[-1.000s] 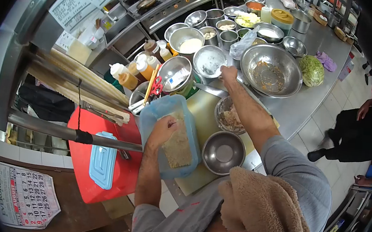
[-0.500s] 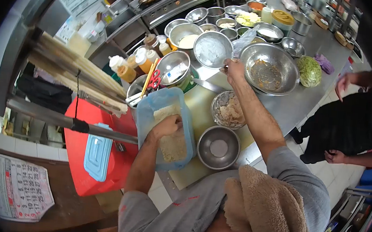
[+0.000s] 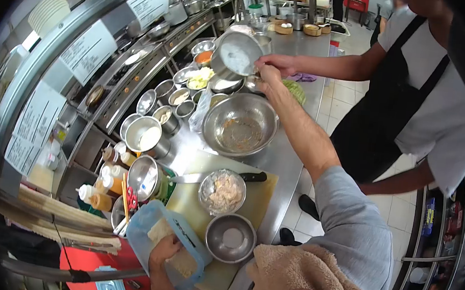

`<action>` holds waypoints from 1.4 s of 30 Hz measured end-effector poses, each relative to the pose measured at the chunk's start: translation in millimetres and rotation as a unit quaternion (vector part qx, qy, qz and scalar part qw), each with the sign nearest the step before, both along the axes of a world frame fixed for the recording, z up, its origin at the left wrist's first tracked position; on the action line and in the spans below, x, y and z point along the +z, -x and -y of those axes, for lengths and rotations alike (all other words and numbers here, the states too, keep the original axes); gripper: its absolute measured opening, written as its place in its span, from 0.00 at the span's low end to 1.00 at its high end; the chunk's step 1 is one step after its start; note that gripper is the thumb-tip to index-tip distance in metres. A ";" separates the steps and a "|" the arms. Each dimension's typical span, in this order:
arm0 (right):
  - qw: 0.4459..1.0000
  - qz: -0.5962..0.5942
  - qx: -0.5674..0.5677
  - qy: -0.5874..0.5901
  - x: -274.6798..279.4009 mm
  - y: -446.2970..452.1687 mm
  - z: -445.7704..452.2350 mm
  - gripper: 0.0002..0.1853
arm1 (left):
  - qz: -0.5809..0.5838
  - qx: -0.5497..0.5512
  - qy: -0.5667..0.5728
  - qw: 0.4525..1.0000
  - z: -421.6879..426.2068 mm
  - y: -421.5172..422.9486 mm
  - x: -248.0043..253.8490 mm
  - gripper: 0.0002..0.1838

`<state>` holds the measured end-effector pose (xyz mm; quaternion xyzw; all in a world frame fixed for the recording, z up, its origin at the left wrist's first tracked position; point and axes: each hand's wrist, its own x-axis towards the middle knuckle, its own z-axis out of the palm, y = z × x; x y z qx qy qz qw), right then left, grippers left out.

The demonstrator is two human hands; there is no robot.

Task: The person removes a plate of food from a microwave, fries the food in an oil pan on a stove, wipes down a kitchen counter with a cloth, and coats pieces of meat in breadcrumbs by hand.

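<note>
My right hand (image 3: 269, 76) reaches far forward, closed on the rim of a metal pot (image 3: 218, 64) with a whitish coating inside. A co-worker's hand (image 3: 278, 63) is at the same rim, next to mine. My left hand (image 3: 165, 248) is inside a blue plastic container (image 3: 141, 221), over pale crumbs (image 3: 183, 263). Its fingers are curled, and what they hold, if anything, is hidden. Beside the container are an empty steel bowl (image 3: 224, 228) and a bowl of pale, raw-looking minced mixture (image 3: 224, 193).
A knife (image 3: 190, 179) lies on the cutting board (image 3: 261, 195) behind the mince bowl. Beyond it stands a large steel bowl (image 3: 215, 122) with orange-brown residue. Sauce bottles (image 3: 101, 199) and several ingredient bowls line the left. A co-worker in a black apron (image 3: 375, 114) stands at right.
The view has swung toward the far end of the counter. My right hand has lifted the pot forward and to the right, and the co-worker's hand has reached it. My left hand stays in the container.
</note>
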<state>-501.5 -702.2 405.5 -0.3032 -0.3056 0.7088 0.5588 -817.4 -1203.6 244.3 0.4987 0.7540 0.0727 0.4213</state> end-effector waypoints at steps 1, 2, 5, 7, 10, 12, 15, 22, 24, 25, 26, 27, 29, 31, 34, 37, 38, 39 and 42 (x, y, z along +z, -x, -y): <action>0.976 0.082 0.202 -0.022 19.1 -28.5 -20.5 0.05 | -0.002 -0.006 -0.002 1.000 -4.3 -3.6 7.2 0.15; 0.904 0.159 0.394 -0.038 29.1 -47.2 -38.2 0.06 | 0.018 0.006 -0.003 1.000 -3.2 -10.9 18.1 0.15; 0.988 -0.002 0.087 0.127 9.2 -44.8 -107.1 0.09 | 0.053 0.044 -0.020 0.997 0.4 -16.5 28.6 0.14; 0.989 0.046 0.099 0.100 22.9 -74.4 -135.4 0.10 | 0.069 0.069 -0.035 0.995 4.3 -17.6 32.0 0.14; 0.958 0.217 0.188 0.006 58.0 -145.4 -128.3 0.13 | 0.061 0.127 0.005 0.990 1.2 -24.7 42.5 0.13; 0.997 0.043 0.053 0.044 40.4 -170.5 -171.0 0.14 | 0.053 0.113 0.010 0.992 0.9 -26.8 39.9 0.13; 0.992 -0.109 -0.048 0.045 22.7 -200.2 -220.6 0.19 | 0.033 0.106 0.008 0.994 -3.8 -21.8 41.9 0.12; 0.996 0.021 -0.017 -0.084 -1.9 -261.6 -228.8 0.22 | 0.406 0.221 -0.082 0.883 86.8 80.5 -174.7 0.30; 0.993 0.005 0.026 -0.111 -30.0 -261.4 -234.2 0.25 | 0.130 0.094 -0.055 0.986 29.1 6.5 -56.3 0.20; 0.990 -0.047 0.083 -0.107 -22.6 -230.0 -176.9 0.26 | 0.095 0.116 -0.063 0.987 9.7 -20.2 -7.1 0.15; 0.993 0.019 0.024 -0.110 -14.4 -192.4 -100.7 0.24 | 0.121 0.176 -0.095 0.972 3.3 -37.0 23.9 0.11; 0.990 0.089 -0.033 -0.107 -5.5 -153.2 -23.7 0.23 | 0.143 0.230 -0.137 0.953 -14.0 -39.1 52.1 0.07; 0.986 0.045 0.098 -0.129 -86.5 -176.0 -31.1 0.18 | 0.212 0.253 -0.174 0.928 -19.9 -33.2 50.2 0.06; 0.976 0.073 0.172 -0.114 -90.4 -148.9 49.3 0.11 | 0.124 0.144 -0.107 0.976 -14.3 -29.7 26.2 0.06; 0.983 0.020 0.176 -0.053 -121.0 -147.9 114.4 0.17 | -0.004 0.005 -0.096 0.995 -8.6 -21.5 26.2 0.06; 0.986 0.013 0.167 -0.017 -128.6 -149.8 162.0 0.19 | 0.050 0.051 -0.158 0.985 -7.5 -7.7 37.1 0.15; 0.981 0.023 0.194 -0.019 -134.9 -154.1 165.4 0.18 | -0.112 -0.004 -0.268 0.957 -8.3 -9.7 36.3 0.18; 0.981 0.028 0.190 -0.019 -133.5 -154.2 175.6 0.18 | -0.268 -0.058 -0.368 0.888 -8.2 -12.9 33.6 0.22; 0.988 0.055 0.143 0.011 -127.8 -145.0 204.2 0.17 | -0.341 -0.060 -0.261 0.901 -12.0 -22.2 12.9 0.25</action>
